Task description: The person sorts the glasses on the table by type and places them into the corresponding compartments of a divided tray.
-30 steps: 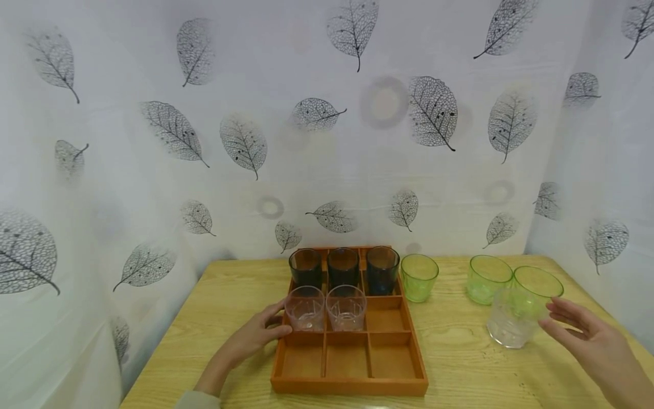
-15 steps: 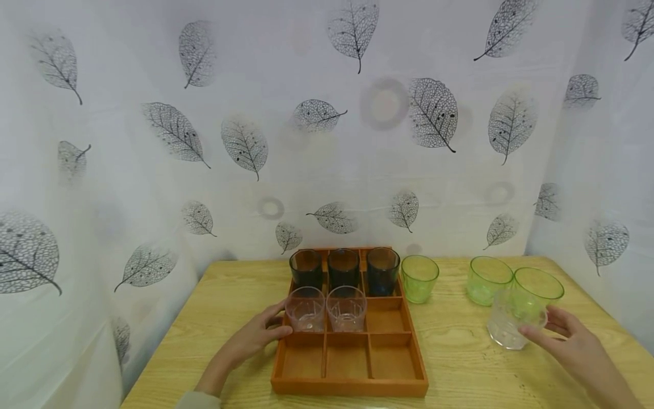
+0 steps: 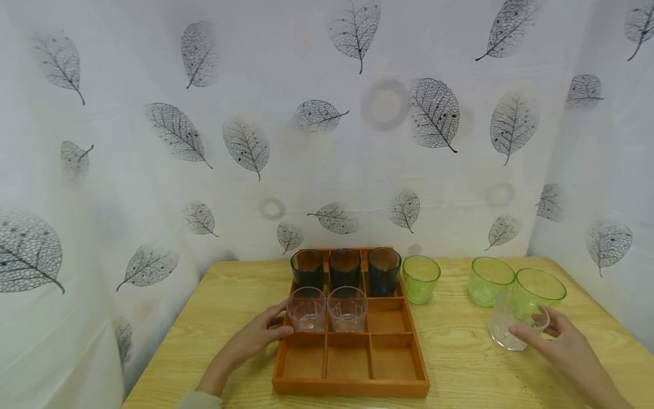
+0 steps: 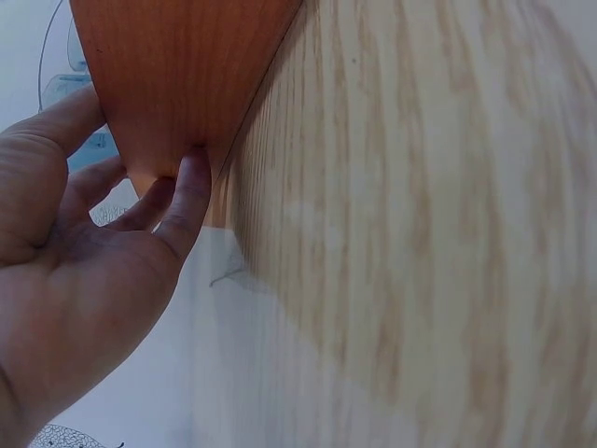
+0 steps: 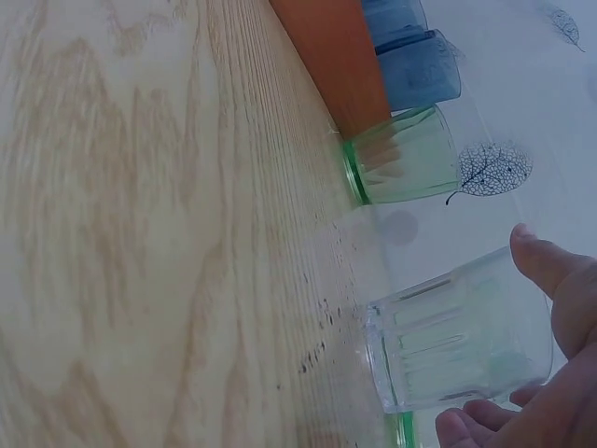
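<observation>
My right hand [image 3: 567, 346] is round a clear glass [image 3: 503, 326] at the right of the table, thumb on its near side and fingers behind. In the right wrist view, the clear glass [image 5: 448, 341] sits between the thumb and the lower fingers. My left hand [image 3: 255, 338] grips the left side of a wooden compartment tray [image 3: 352, 388], thumb at the rim and fingertips on the outer wall [image 4: 177, 75]. Two clear glasses, a left one [image 3: 306, 318] and a right one [image 3: 348, 318], stand in the tray's middle row.
Three dark glasses fill the tray's back row, the rightmost [image 3: 383, 278] beside a green glass [image 3: 420, 281] on the table. Two more green glasses, one left [image 3: 485, 284] and one right [image 3: 541, 281], stand behind the held glass. A leaf-print curtain [image 3: 352, 159] hangs behind the table.
My right hand has moved left, closing round the clear glass, which stays at nearly the same spot. My left hand and the tray keep their places.
</observation>
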`<state>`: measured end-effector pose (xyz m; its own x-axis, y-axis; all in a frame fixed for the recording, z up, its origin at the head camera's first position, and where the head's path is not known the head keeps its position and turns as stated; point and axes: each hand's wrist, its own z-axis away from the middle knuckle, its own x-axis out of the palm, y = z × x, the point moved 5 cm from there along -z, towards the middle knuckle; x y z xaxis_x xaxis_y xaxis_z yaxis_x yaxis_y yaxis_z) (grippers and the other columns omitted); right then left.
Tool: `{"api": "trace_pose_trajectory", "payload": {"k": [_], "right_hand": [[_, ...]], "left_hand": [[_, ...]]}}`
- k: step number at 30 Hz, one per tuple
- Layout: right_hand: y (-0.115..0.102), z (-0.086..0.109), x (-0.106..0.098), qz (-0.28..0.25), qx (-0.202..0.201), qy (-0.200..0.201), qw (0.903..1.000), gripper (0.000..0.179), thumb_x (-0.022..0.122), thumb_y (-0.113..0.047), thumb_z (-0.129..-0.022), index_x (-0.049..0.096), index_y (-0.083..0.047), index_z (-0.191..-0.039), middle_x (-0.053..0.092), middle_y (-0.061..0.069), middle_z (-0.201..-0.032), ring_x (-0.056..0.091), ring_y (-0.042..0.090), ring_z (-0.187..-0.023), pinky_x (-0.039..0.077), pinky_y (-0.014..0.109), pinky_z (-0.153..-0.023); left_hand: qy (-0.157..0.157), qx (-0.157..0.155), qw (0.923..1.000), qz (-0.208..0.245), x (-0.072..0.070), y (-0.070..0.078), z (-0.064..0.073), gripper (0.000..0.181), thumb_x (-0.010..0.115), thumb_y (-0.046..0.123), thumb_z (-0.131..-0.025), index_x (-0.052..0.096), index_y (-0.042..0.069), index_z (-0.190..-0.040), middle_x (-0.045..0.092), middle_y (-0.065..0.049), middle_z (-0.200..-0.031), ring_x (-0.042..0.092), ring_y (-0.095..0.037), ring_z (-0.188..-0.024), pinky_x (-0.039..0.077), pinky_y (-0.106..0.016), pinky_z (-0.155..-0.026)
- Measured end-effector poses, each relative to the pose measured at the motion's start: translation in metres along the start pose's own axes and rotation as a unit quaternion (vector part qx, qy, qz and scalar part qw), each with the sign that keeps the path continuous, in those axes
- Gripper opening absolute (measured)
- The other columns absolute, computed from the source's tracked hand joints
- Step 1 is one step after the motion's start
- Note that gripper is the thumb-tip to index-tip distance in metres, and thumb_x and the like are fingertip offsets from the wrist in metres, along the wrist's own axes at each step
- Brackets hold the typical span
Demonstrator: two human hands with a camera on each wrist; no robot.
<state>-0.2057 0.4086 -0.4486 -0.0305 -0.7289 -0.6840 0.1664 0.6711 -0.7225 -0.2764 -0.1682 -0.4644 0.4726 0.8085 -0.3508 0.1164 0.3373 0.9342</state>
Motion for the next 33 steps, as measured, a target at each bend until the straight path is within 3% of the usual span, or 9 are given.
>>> {"api": "trace_pose_trajectory", "payload": {"k": [7,11,13,15,27,33], "right_hand": [[0.0,-0.002,0.0,-0.004,-0.017,0.021,0.9996,0.098,0.059,-0.047,-0.104,0.009,0.019,-0.155,0.027,0.048,-0.15,0.032,0.068,-0.13,0.041,0.076,-0.093],[-0.001,0.0,-0.001,0.003,-0.018,0.027,0.9995,0.098,0.061,-0.047,-0.103,0.011,0.021,-0.154,0.031,0.046,-0.149,0.04,0.063,-0.128,0.056,0.04,-0.084],[-0.002,0.001,-0.001,0.004,-0.019,0.03,0.9994,0.098,0.061,-0.047,-0.103,0.013,0.021,-0.153,0.033,0.045,-0.149,0.043,0.061,-0.127,0.05,0.021,-0.073],[-0.002,0.003,-0.001,0.001,-0.016,0.031,0.9994,0.099,0.062,-0.048,-0.103,0.012,0.021,-0.154,0.033,0.044,-0.15,0.043,0.06,-0.128,0.044,0.012,-0.067],[-0.014,0.014,0.002,-0.002,-0.04,0.045,0.9982,0.088,0.063,-0.047,-0.102,0.025,0.013,-0.155,0.035,0.039,-0.153,0.045,0.058,-0.126,0.042,0.012,-0.068],[-0.033,0.019,0.01,-0.012,-0.069,0.057,0.9959,0.075,0.067,-0.04,-0.102,0.036,0.006,-0.152,0.042,0.034,-0.151,0.054,0.049,-0.122,0.045,0.014,-0.072]], "left_hand": [[0.008,-0.004,0.9999,-0.007,-0.001,0.0,-0.001,0.073,0.064,0.026,-0.104,0.026,0.007,-0.164,0.029,-0.028,-0.162,0.044,-0.043,-0.139,0.046,-0.046,-0.107],[0.009,-0.003,0.9999,-0.009,-0.001,-0.001,-0.001,0.073,0.064,0.026,-0.104,0.026,0.007,-0.164,0.028,-0.028,-0.163,0.044,-0.044,-0.139,0.046,-0.048,-0.107],[0.01,-0.003,0.9999,-0.01,-0.001,-0.001,-0.001,0.073,0.064,0.026,-0.104,0.026,0.008,-0.164,0.028,-0.028,-0.163,0.044,-0.044,-0.14,0.046,-0.05,-0.108],[0.011,-0.002,0.9999,-0.009,-0.001,-0.001,-0.001,0.073,0.064,0.026,-0.104,0.027,0.008,-0.164,0.028,-0.027,-0.164,0.043,-0.045,-0.141,0.045,-0.051,-0.109],[0.007,0.01,0.9997,-0.02,-0.002,0.004,0.001,0.072,0.063,0.023,-0.105,0.025,0.006,-0.164,0.03,-0.029,-0.162,0.046,-0.044,-0.138,0.047,-0.044,-0.105],[0.004,0.005,0.9998,-0.017,-0.001,0.004,0.001,0.072,0.063,0.023,-0.105,0.025,0.006,-0.164,0.029,-0.029,-0.163,0.044,-0.046,-0.14,0.046,-0.05,-0.108]]}}
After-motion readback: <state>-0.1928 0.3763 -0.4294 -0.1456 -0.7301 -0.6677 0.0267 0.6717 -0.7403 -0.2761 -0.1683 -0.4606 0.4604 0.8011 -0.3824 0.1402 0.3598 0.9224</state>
